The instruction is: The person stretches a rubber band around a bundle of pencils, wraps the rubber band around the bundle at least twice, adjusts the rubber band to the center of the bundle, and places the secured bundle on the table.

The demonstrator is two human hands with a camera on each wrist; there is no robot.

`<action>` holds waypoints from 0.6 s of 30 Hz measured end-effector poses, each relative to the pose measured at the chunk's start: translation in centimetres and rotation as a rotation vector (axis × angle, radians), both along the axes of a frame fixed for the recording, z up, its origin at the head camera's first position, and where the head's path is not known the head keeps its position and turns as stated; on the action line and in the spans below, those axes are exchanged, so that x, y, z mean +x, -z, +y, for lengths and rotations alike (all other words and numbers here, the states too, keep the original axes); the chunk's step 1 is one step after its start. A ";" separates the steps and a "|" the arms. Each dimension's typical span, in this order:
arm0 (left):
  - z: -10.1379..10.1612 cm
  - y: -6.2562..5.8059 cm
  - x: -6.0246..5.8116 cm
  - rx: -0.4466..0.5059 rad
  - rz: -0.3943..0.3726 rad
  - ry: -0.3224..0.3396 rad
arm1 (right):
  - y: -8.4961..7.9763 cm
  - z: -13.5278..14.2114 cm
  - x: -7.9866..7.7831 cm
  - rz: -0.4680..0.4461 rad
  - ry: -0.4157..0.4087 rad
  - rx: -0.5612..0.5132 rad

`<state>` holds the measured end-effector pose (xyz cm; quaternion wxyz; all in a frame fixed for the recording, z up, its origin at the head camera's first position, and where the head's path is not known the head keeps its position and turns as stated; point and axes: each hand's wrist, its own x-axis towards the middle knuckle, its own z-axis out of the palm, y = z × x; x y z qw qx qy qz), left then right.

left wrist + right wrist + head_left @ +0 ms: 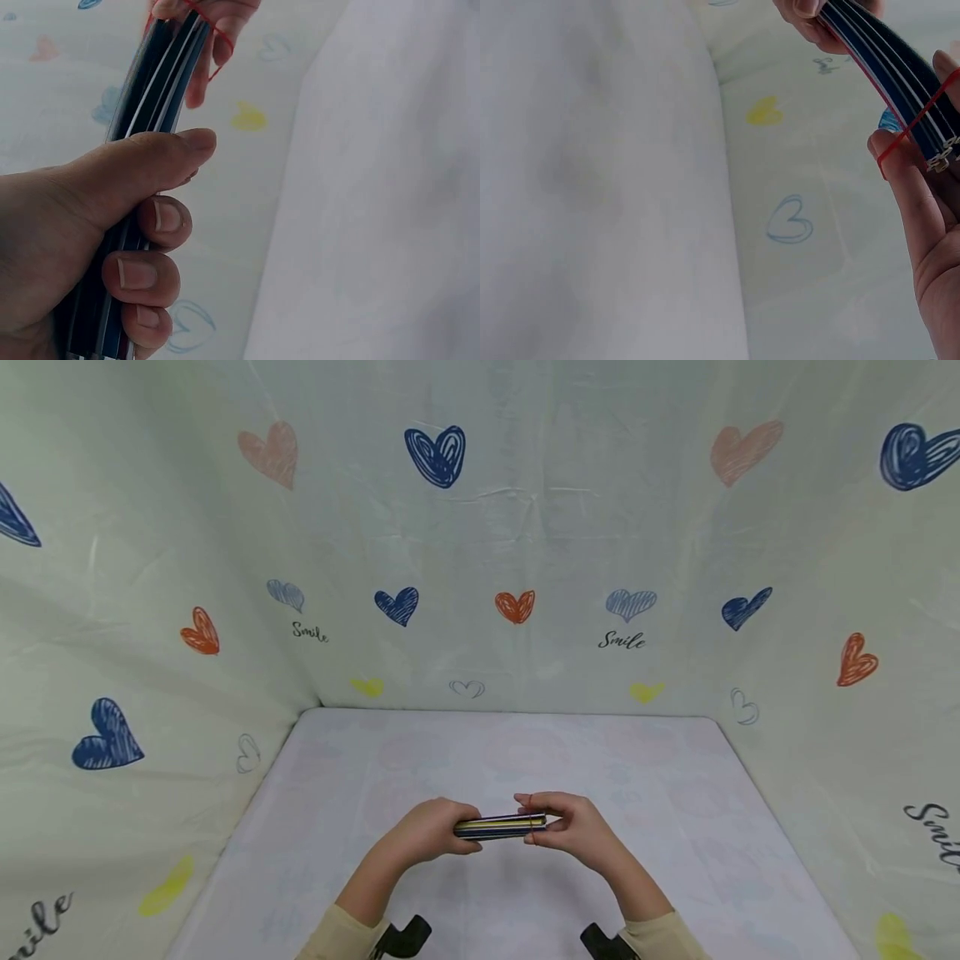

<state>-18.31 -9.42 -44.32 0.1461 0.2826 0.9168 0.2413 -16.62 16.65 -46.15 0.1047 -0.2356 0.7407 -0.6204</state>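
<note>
My left hand [431, 828] grips one end of a bundle [498, 827] of slim dark blue strips with yellow and pale edges, its thumb across one side and its fingers curled round the other. My right hand [566, 828] is at the opposite end, thumb and fingers spread on either side of it. A thin red rubber band [917, 124] is stretched over these fingers and crosses the bundle near its end. Small metal fittings [943, 155] show at that end in the right wrist view. The bundle is level, held up above the table.
A white-covered table [525, 752] lies under both hands. Behind and beside it hangs a pale curtain [562, 543] printed with hearts and the word Smile. A black device [405, 937] is on the left wrist, and another [607, 942] on the right.
</note>
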 end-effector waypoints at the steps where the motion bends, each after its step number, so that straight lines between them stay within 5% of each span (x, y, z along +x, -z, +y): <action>1: 0.0 0.0 0.0 0.002 0.003 -0.002 | 0.0 0.0 0.1 0.001 -0.001 -0.009; 18: -0.2 -0.8 0.2 0.080 0.004 0.031 | 0.5 0.5 -0.3 0.034 -0.012 -0.044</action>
